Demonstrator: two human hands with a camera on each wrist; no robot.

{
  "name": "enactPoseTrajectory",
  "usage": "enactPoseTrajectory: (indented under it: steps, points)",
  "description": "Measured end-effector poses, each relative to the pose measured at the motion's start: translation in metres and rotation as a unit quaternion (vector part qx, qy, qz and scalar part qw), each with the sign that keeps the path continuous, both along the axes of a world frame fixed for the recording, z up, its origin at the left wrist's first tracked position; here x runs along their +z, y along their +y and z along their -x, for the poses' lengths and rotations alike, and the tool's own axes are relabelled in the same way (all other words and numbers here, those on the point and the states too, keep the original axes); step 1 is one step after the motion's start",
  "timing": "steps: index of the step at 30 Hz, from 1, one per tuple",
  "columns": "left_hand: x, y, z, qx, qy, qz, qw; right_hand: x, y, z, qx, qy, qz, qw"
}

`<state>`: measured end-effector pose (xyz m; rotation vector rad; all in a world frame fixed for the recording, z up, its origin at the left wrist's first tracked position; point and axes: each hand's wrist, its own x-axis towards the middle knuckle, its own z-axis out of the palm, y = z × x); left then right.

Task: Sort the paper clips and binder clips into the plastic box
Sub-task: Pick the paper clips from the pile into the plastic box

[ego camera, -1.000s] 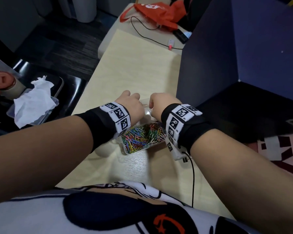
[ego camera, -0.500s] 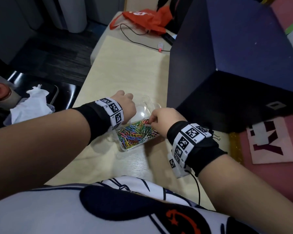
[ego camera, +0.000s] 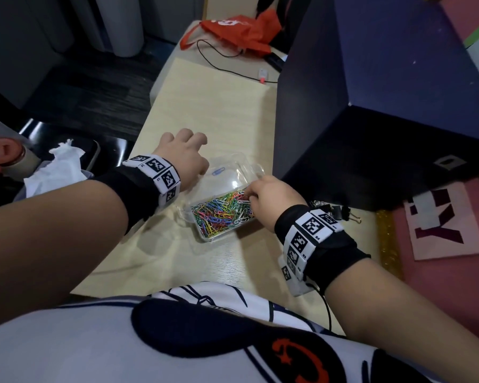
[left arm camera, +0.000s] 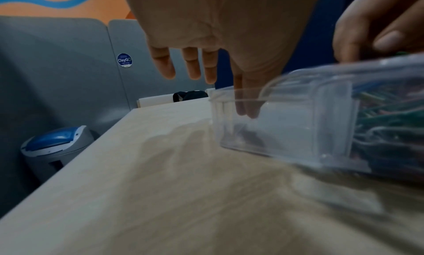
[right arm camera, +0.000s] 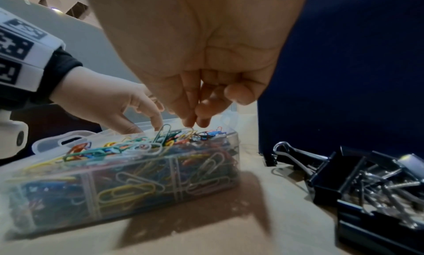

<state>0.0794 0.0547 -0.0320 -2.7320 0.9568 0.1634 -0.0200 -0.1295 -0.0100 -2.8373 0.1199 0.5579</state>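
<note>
A clear plastic box (ego camera: pixel 205 236) stands on the pale table (ego camera: pixel 205 106), heaped with coloured paper clips (ego camera: pixel 221 214). Its open lid (ego camera: pixel 233 172) lies behind it with one blue clip (ego camera: pixel 218 171) on it. My right hand (ego camera: pixel 248 196) reaches over the box's right end and pinches a paper clip (right arm camera: pixel 190 131) on top of the heap between thumb and fingertips (right arm camera: pixel 201 121). My left hand (ego camera: pixel 186 145) hovers at the lid's left side, fingers (left arm camera: pixel 192 67) straight and spread, one fingertip against the lid. Black binder clips (ego camera: pixel 335 211) lie on the table right of the box.
A tall dark blue box (ego camera: pixel 371 92) stands close on the right, just behind the binder clips (right arm camera: pixel 367 177). An orange bag (ego camera: pixel 238 31) and a black cable (ego camera: pixel 221 67) lie at the table's far end. Left of the table is a tissue (ego camera: pixel 56 170).
My left hand has come off the box and spread open beside the lid. My right hand has drawn back to the box's right end and dipped onto the clips.
</note>
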Motion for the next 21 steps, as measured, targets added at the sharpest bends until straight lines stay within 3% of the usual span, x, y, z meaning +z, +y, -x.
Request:
enactPoseTrajectory:
  steps: [7,16,21]
  points:
    - [-0.011,-0.013,0.002,0.005,0.045,-0.027,0.999,-0.005,0.001,0.002,0.009,0.015,-0.011,1.0]
    - [-0.006,-0.013,0.005,-0.009,0.04,0.026,0.999,-0.005,-0.002,0.0,-0.015,-0.028,-0.032,0.999]
    - [-0.012,-0.017,0.007,0.006,0.018,0.006,1.0,-0.007,0.004,-0.004,0.054,0.058,0.0,0.997]
